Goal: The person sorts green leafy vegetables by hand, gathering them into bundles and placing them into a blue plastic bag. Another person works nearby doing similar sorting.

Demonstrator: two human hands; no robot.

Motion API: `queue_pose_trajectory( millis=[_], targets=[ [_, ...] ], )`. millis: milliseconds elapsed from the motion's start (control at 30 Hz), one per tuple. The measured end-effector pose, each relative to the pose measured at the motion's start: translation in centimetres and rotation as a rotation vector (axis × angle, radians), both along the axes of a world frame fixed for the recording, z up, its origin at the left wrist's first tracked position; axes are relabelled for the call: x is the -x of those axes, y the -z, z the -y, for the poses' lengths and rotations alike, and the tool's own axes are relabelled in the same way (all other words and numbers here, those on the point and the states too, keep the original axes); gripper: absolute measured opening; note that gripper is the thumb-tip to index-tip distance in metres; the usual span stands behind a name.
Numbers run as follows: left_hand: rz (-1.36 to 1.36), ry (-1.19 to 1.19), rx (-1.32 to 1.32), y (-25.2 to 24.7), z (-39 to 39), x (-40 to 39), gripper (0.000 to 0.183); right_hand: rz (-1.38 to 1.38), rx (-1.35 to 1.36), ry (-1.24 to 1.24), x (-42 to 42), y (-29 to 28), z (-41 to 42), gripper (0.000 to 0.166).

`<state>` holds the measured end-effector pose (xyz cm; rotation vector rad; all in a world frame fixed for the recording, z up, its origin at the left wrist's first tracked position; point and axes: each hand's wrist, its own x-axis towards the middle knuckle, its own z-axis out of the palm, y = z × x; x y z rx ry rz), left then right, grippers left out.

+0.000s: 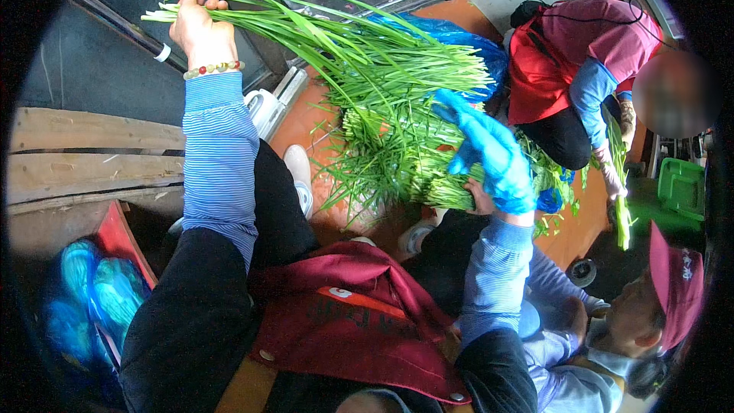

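My left hand [200, 26], bare with a beaded bracelet at the wrist, is raised at the upper left and closed around the pale ends of some long green leaves [269, 6], likely garlic chives. Their tips trail right over a large pile of the same leaves [413, 71]. My right hand [493, 155], in a blue disposable glove, hovers above the right part of the pile, fingers spread and apparently holding nothing. Under it lie cut bundles [447, 186], with another person's bare hand [479, 198] at their edge.
A blue plastic bag [487, 60] lies behind the pile on the orange floor [321, 94]. One co-worker in a red apron [542, 74] holds a green stalk [622, 218]; another wears a maroon cap [676, 292]. Wooden boards [92, 132], a green bin [682, 189] and blue bags [109, 292] stand around.
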<state>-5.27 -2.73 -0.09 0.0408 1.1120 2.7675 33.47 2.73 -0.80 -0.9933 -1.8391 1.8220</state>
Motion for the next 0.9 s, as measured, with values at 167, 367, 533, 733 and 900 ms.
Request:
queue_pose_trajectory(
  millis=[167, 367, 533, 733, 900],
  targets=[
    [0.009, 0.011, -0.02, 0.1, 0.2, 0.5, 0.009, 0.06, -0.017, -0.248, 2.7, 2.2, 1.6, 0.043],
    [0.021, -0.023, 0.001, 0.6, 0.7, 1.9, 0.01, 0.032, 0.239, -0.3, 3.4, 3.6, 0.8, 0.042],
    [0.008, -0.027, -0.05, 0.8, 0.8, 2.2, 0.012, 0.035, 0.126, -0.415, 3.3, 3.9, 0.4, 0.032],
    [0.027, 0.045, -0.145, 0.7, 1.0, 2.2, 0.015, -0.016, -0.094, -0.085, 3.4, 6.2, 0.4, 0.03],
    [0.042, 0.074, -0.193, 0.6, 0.9, 1.8, 0.015, -0.188, 0.036, 0.267, 3.9, 6.3, 0.0, 0.028]
  ],
)
